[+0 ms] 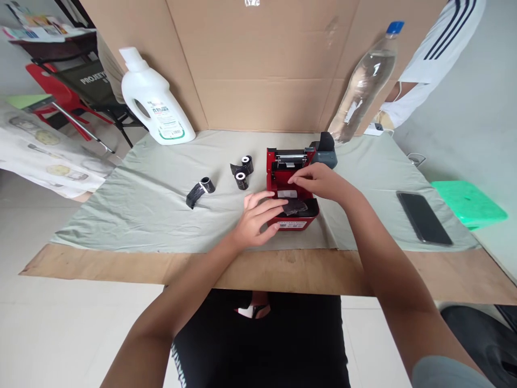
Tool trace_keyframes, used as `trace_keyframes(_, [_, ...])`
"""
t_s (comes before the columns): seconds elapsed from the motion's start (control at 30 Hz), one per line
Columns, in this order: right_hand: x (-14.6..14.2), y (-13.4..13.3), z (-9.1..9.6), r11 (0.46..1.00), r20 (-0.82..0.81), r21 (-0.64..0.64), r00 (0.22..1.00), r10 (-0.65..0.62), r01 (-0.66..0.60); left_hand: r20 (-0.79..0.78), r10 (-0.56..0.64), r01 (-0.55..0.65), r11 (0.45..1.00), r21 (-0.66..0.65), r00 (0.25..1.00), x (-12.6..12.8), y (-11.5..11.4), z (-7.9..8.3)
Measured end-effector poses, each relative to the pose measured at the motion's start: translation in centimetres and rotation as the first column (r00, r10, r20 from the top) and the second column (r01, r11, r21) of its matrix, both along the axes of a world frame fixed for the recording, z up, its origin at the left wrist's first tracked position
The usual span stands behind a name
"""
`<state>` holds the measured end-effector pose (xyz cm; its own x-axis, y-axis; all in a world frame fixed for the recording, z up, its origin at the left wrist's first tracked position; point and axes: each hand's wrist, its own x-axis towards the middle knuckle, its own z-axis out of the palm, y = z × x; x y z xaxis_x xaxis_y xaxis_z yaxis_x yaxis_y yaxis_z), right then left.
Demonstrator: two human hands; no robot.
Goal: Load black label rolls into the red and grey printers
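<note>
A small red and black printer (291, 223) sits near the front of the cloth, its cover raised and a roller showing at the back. My left hand (258, 218) is at its front left, fingers stretched out and thumb apart. Those fingertips rest on a dark crinkled strip (295, 207) lying across the printer's black front part. From the right, my right hand (319, 181) reaches over the open inside, thumb and finger bent together. Whatever is between them cannot be made out. A pale label (286, 194) shows inside the red compartment.
Black rolls (241, 180) and a partly unwound roll (207, 185) lie left of the printer. Behind it sits a dark grey device (326, 157). A white detergent bottle (159, 108), a clear bottle (367, 81), a cardboard wall (262, 102) and a phone (424, 217) surround the cloth. Another person's sleeve (440, 48) shows right.
</note>
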<state>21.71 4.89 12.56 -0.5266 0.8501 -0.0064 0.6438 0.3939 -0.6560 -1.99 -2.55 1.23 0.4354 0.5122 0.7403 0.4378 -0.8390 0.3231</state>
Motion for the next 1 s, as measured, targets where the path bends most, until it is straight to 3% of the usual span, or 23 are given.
trace_keyframes(0.07, [-1.3, 0.5, -0.3, 0.993, 0.231, 0.105, 0.973, 0.026, -0.051, -0.026, -0.003, 0.003, 1.000, 0.005, 1.000, -0.2, -0.3, -0.3])
trace_keyframes(0.13, [-2.7, 0.6, -0.4, 0.984, 0.444, 0.158, 0.896, 0.008, -0.087, -0.040, 0.006, -0.006, 1.000, -0.001, 0.999, -0.4, -0.4, -0.4])
trace_keyframes(0.23, [-4.3, 0.4, -0.1, 0.987, 0.589, 0.151, 0.807, -0.044, -0.056, -0.060, 0.036, -0.032, 0.998, 0.062, 0.998, -0.5, -0.5, -0.4])
trace_keyframes(0.33, [-4.6, 0.3, 0.1, 0.995, 0.618, 0.056, 0.786, 0.033, -0.085, -0.092, 0.063, -0.053, 0.993, 0.105, 0.994, -0.5, -0.5, -0.3])
trace_keyframes(0.43, [-4.0, 0.5, 0.2, 0.990, 0.598, 0.058, 0.799, 0.067, -0.127, -0.104, 0.089, -0.080, 0.993, 0.091, 0.991, -0.6, -0.4, -0.5])
trace_keyframes(0.53, [-3.2, 0.6, 0.3, 0.984, 0.579, 0.054, 0.808, 0.108, -0.171, -0.048, 0.113, -0.108, 0.990, 0.095, 0.993, -0.9, -0.3, -0.6])
trace_keyframes(0.73, [-2.6, 0.5, 0.8, 0.993, 0.475, 0.019, 0.875, 0.097, -0.120, 0.073, 0.146, -0.152, 0.985, 0.080, 0.987, -1.3, -0.4, -0.6])
trace_keyframes(0.9, [-3.4, 0.8, 0.0, 0.977, 0.557, -0.009, 0.810, 0.183, -0.215, 0.054, 0.175, -0.176, 0.984, 0.027, 0.983, -1.3, -0.3, -0.8])
trace_keyframes(1.0, [-3.3, 0.9, 0.1, 0.970, 0.539, 0.034, 0.822, 0.186, -0.241, 0.068, 0.182, -0.184, 0.983, 0.020, 0.981, -1.3, -0.3, -0.8])
